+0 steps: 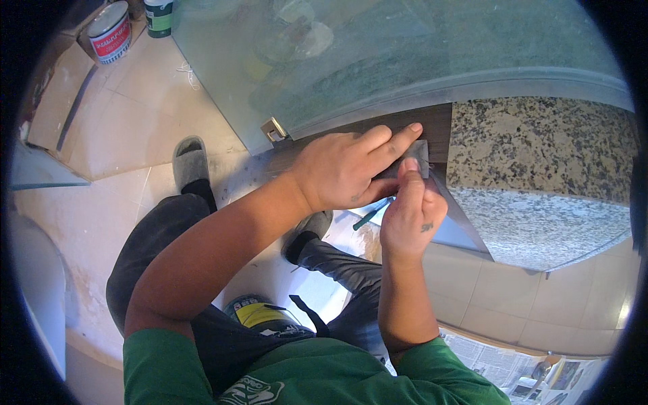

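At the right hand [413, 210], a flat grey piece [421, 150] is pinched under the thumb, over a dark wooden strip [437, 128]. Alongside, the left hand [341, 167] is held partly spread, its grip hidden; beyond, speckled stone [536, 145] and a glass panel [405, 40] are seen.

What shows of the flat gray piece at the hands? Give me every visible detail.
The gray piece looks thin and dull, with a fairly straight right edge and a squarish upper right corner. Its material and full outline cannot be told, as it is partly covered. The right hand's thumb lies over it, and the left hand hides its left side. In the view it overlaps the dark brown strip, left of and apart from the speckled block.
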{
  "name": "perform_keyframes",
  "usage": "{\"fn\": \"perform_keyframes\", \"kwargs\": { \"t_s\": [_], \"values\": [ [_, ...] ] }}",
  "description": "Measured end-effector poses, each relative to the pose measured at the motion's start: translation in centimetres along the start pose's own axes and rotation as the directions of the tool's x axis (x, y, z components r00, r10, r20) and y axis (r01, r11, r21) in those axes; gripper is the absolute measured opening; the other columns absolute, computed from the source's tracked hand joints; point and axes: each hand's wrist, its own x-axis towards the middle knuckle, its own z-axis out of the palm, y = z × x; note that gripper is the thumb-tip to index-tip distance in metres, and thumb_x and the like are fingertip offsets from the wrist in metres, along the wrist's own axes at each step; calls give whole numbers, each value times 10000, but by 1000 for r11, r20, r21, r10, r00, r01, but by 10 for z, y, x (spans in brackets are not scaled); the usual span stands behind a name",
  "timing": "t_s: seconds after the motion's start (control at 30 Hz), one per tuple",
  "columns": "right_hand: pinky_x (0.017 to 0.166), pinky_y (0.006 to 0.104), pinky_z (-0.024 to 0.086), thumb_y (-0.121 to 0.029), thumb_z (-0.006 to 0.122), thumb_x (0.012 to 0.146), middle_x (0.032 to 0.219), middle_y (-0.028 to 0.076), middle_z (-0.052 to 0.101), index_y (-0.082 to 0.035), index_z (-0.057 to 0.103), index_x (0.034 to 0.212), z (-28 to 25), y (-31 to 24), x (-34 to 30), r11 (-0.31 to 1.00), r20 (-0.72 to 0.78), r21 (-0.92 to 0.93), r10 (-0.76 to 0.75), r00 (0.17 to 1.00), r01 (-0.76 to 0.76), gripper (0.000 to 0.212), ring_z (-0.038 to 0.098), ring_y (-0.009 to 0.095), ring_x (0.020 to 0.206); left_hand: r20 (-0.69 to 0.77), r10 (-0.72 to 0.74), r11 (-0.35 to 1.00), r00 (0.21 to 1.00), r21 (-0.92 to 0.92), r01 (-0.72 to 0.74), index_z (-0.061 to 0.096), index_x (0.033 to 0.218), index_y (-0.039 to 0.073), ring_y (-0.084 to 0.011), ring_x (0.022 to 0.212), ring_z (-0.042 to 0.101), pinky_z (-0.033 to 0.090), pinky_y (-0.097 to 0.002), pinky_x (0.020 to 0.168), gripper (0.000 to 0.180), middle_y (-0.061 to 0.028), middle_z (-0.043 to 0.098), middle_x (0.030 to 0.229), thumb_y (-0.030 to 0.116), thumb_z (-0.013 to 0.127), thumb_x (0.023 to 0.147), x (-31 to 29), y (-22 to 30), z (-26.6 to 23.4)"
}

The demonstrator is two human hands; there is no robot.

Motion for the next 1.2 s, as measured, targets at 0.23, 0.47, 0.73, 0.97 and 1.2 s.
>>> {"fn": "perform_keyframes", "kwargs": {
  "t_s": [0.23, 0.47, 0.73, 0.97, 1.2],
  "values": [
    [589, 240, 361, -108, 609, 1013, 739, -8, 614, 51, 684, 762, 1, -2, 2, 1000, -4, 8, -11, 1000, 11, 307, 507, 53, 672, -6, -17, 1000, 1000, 15, 17, 426, 1564, 100, -292, 642, 605, 513, -402, 552, 778, -89, 507, 866, 317, 723, 878, 0, 2, 0],
    [563, 250, 336, -123, 617, 1004, 680, -26, 579, 22, 665, 699, 1, -5, 0, 1000, -17, -17, 14, 1000, -15, 341, 483, 59, 628, -14, -12, 1000, 1000, 12, 12, 422, 1569, 110, -289, 640, 605, 513, -395, 550, 794, -82, 513, 880, 340, 727, 873, -3, 2, 2],
    [540, 254, 361, -115, 588, 1033, 706, -8, 600, 30, 654, 730, -1, -6, 5, 998, -52, 70, 3, 999, 1, 342, 496, 60, 631, -62, 29, 997, 998, 73, -25, 450, 1555, 114, -266, 639, 603, 513, -382, 553, 767, -69, 500, 872, 343, 725, 877, 9, 9, -4],
    [526, 270, 355, -140, 589, 1025, 655, -7, 580, 27, 659, 676, -3, -1, 3, 998, 50, -62, 18, 999, -15, 393, 482, 72, 582, -65, -29, 998, 997, 55, 32, 458, 1550, 115, -262, 629, 602, 508, -374, 542, 777, -67, 507, 871, 371, 731, 869, -6, 4, 8],
    [539, 266, 374, -140, 604, 1015, 686, 8, 612, 37, 669, 719, -2, 9, 1, 1000, 42, -3, 29, 999, -29, 351, 517, 83, 600, -39, -21, 998, 999, 52, 23, 472, 1538, 131, -279, 636, 607, 515, -394, 553, 762, -69, 518, 874, 388, 718, 864, -11, -2, 4]
  ]
}}
